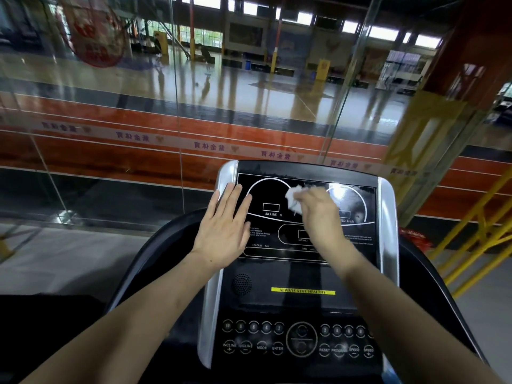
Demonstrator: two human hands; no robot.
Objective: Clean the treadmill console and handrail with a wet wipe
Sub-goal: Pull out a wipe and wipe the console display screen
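The black treadmill console [304, 275] with silver side trim fills the lower middle of the head view. My right hand [318, 212] holds a crumpled white wet wipe [294, 196] against the upper display panel, between the two dial outlines. My left hand [224, 223] lies flat with straight fingers on the display's left edge, by the silver trim. A dark curved handrail [144, 259] runs around the console's left side and another part [432, 275] around the right side.
A button panel [299, 342] with INCLINE, MODE and SPEED keys sits below my forearms. A glass wall [177, 120] stands right behind the console, with a sports hall beyond it. Yellow railings [476, 239] rise at the right.
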